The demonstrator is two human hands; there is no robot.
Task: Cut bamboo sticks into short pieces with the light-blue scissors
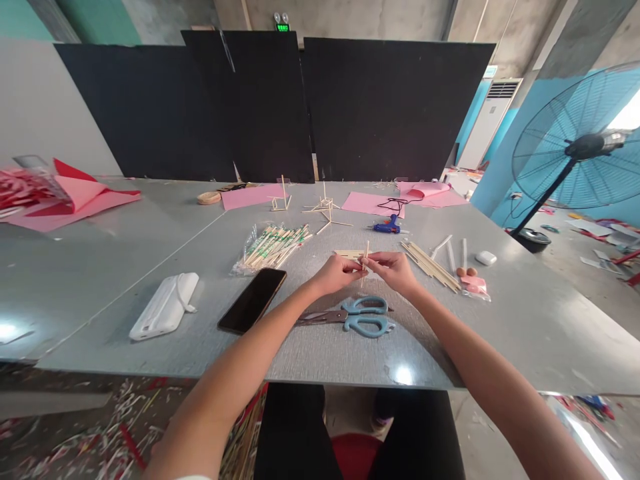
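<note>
Above the middle of the table, my left hand and my right hand meet with closed fingertips around thin wooden sticks. One stick stands nearly upright between the fingers; how the sticks join is partly hidden by them. Behind my left hand lie more short sticks. Scissors with blue handles rest just below my hands, their blades partly behind my left forearm. To the right of my right hand is a bundle of bare sticks.
A black phone, a white power bank and a bag of wrapped chopsticks lie left. Behind are small stick frames, a blue glue gun and pink paper. Clear glue sticks lie right.
</note>
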